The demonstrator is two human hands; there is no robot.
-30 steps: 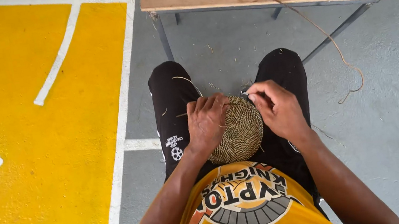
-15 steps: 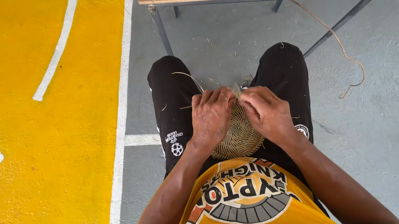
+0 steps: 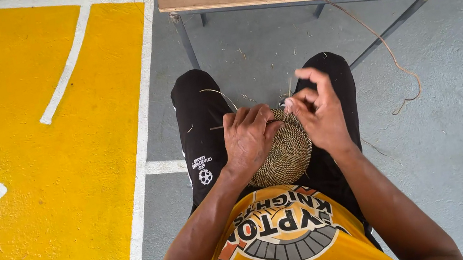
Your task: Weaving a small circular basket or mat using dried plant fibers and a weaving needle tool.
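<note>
Both hands, left [image 3: 248,139] and right [image 3: 318,113], hold a woven disc [image 3: 285,155], perhaps pinching a strand.

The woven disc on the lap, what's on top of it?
The left hand lies over the woven disc's left part; the right hand pinches at its far edge. What's beneath the disc is hidden.
</note>
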